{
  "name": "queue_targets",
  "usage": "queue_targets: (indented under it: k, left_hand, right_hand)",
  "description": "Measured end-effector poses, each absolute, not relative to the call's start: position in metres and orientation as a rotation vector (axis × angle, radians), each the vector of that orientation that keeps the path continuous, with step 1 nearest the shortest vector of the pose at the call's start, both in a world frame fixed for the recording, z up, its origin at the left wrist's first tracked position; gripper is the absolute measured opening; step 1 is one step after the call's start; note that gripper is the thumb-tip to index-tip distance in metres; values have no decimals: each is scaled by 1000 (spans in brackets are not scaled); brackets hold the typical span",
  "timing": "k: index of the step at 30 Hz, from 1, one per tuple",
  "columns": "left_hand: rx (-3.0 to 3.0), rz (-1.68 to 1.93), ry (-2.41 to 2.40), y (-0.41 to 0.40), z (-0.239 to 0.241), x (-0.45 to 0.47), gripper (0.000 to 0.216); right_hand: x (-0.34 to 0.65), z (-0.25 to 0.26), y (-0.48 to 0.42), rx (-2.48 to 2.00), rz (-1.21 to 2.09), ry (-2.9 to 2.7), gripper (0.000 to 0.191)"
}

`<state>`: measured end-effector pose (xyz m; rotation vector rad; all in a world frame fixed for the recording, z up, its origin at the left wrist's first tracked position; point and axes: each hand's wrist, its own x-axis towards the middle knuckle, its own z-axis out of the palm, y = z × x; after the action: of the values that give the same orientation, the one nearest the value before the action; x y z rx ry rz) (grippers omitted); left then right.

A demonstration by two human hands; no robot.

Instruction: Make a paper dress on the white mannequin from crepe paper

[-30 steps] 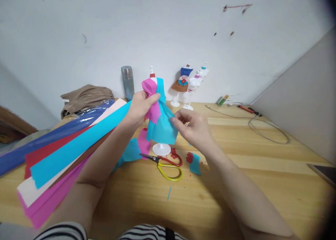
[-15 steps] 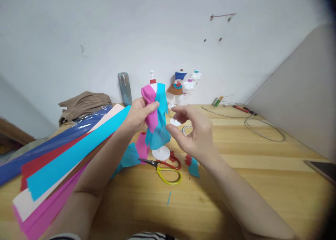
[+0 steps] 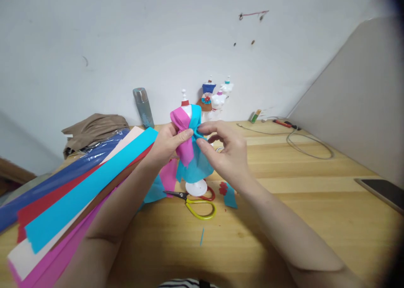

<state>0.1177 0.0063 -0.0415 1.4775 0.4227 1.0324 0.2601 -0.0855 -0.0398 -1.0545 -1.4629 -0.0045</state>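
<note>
A small white dress form (image 3: 187, 109) with a red collar stands before me, draped in a pink paper strip (image 3: 186, 152) and a blue paper strip (image 3: 197, 164). My left hand (image 3: 168, 143) is closed around its waist, thumb pressing the pink strip in front. From the right, my right hand (image 3: 225, 149) pinches the blue strip at the waist, gathering it into folds. Below the form's round base (image 3: 196, 188) lie scissors (image 3: 192, 202) with one red and one yellow handle. Fingers behind the form are hidden.
Long coloured paper strips (image 3: 85, 191) lie under my left forearm. Several other small dress forms (image 3: 217, 99) and a flask (image 3: 143, 107) stand by the wall. Blue scrap (image 3: 231, 199), red flower cutouts (image 3: 223, 188), a cable (image 3: 311, 153) and a phone (image 3: 381, 191) rest on the table.
My right hand has moved left and now pinches the blue strip, which bunches at the waist. My left hand keeps its hold. The view has shifted slightly right.
</note>
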Motion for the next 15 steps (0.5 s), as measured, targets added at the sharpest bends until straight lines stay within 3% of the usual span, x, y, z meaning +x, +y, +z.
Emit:
queue_targets:
  k: [12,15]
  left_hand:
    - [1546,1096,455,13,-49,118,40]
    - [1562,1074,482,11,-48,118,38]
  right_hand:
    - [264,-38,-85,-1116,153,-1245,15]
    - [266,-38,-84,-1094,135,-1296,26]
